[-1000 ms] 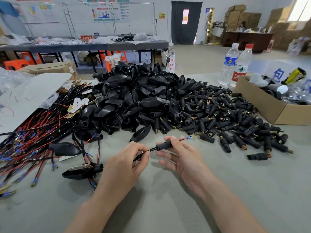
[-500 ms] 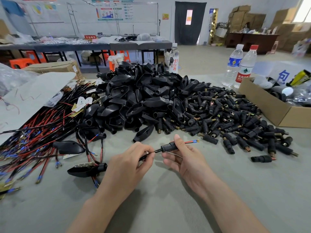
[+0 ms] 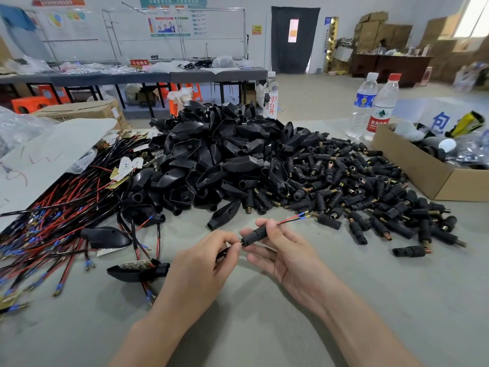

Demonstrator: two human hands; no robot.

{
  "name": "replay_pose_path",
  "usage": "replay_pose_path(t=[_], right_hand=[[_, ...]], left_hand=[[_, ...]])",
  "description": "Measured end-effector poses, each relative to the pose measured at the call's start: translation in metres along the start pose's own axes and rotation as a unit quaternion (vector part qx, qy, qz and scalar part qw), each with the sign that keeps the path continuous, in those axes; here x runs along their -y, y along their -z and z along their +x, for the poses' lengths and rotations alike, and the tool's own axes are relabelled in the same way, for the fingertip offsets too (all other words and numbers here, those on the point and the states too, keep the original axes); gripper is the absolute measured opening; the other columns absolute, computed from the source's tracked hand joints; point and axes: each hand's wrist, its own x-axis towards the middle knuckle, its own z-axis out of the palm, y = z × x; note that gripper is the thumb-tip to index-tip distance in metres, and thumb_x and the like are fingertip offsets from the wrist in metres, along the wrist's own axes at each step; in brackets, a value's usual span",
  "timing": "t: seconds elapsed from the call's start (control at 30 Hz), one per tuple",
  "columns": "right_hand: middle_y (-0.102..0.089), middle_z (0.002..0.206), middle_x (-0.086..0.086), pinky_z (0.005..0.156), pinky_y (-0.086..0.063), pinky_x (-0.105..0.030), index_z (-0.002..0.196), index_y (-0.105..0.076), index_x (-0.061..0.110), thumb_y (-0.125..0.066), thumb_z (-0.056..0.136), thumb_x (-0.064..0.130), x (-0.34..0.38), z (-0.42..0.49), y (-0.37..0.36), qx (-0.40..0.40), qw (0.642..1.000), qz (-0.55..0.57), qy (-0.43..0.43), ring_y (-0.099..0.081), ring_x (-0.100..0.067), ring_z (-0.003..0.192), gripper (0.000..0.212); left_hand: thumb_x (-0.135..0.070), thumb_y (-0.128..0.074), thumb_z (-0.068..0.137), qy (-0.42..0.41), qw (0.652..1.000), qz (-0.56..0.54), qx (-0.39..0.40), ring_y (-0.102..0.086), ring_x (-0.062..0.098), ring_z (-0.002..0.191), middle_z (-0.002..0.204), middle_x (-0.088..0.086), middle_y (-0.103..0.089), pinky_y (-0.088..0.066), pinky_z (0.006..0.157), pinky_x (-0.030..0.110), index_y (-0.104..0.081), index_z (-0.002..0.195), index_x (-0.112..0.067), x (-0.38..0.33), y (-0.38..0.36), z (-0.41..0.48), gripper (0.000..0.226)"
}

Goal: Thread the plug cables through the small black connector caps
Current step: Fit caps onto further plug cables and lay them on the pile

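— First entry, left side?
— Your left hand (image 3: 201,264): thumb and forefinger pinch the black cable (image 3: 222,254) just behind the cap.
— Next along?
— One connector cap (image 3: 254,236), gripped in your right hand (image 3: 291,252) fingertips.
— Change noted?
— The wire ends (image 3: 291,219) poke farther out of the cap than a second ago. The cable is through; seating probably remains.

I'm looking at a factory assembly hall. The near grey worktable (image 3: 264,327) is heaped with black plastic housings (image 3: 225,154), connector caps (image 3: 357,186) and, left, red-black cables (image 3: 53,213). Far off are benches (image 3: 158,75), wall charts (image 3: 172,22) and cardboard cartons (image 3: 383,30).
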Motion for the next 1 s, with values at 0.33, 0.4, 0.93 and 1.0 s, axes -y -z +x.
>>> replay_pose_path(t=[0.33, 0.4, 0.93, 1.0], right_hand=[[-0.074, 0.112, -0.015, 0.063, -0.060, -0.028, 0.118, -0.065, 0.011, -0.052, 0.100, 0.031, 0.007, 0.002, 0.002, -0.053, 0.998, 0.002, 0.032, -0.075, -0.028, 0.089, 0.029], [-0.074, 0.113, -0.015, 0.063, -0.060, -0.029, 0.116, -0.066, 0.012, -0.054, 0.100, 0.032, 0.003, 0.000, 0.001, -0.042, 0.999, -0.007, 0.022, -0.075, -0.029, 0.088, 0.028], [-0.072, 0.114, -0.018, 0.068, -0.061, -0.030, 0.110, -0.072, 0.015, -0.058, 0.098, 0.032, -0.003, -0.003, -0.001, -0.027, 0.999, -0.014, 0.026, -0.074, -0.034, 0.096, 0.025], [-0.073, 0.114, -0.016, 0.068, -0.061, -0.030, 0.114, -0.070, 0.014, -0.059, 0.097, 0.032, -0.001, -0.002, 0.001, -0.026, 0.999, -0.021, 0.034, -0.074, -0.033, 0.096, 0.027]], left_hand=[[-0.047, -0.056, 0.092, 0.016, 1.000, 0.018, -0.007, -0.064, -0.008, 0.078, 0.082, -0.027, -0.063, -0.049, 0.066, 0.014, -0.061, 0.096, -0.033, 0.004, 0.007, 0.002, 0.015], [-0.048, -0.054, 0.092, 0.004, 1.000, 0.023, -0.013, -0.065, -0.002, 0.076, 0.082, -0.022, -0.065, -0.050, 0.065, 0.022, -0.063, 0.096, -0.030, 0.000, 0.004, 0.001, 0.020], [-0.036, -0.062, 0.095, -0.042, 0.994, 0.095, -0.033, -0.054, 0.006, 0.070, 0.076, -0.018, -0.064, -0.047, 0.067, 0.026, -0.065, 0.092, -0.027, 0.004, 0.001, 0.001, 0.010], [-0.039, -0.055, 0.094, -0.066, 0.991, 0.102, -0.047, -0.050, -0.003, 0.077, 0.078, -0.019, -0.065, -0.040, 0.073, 0.020, -0.066, 0.092, -0.025, 0.005, 0.002, 0.003, 0.017]])
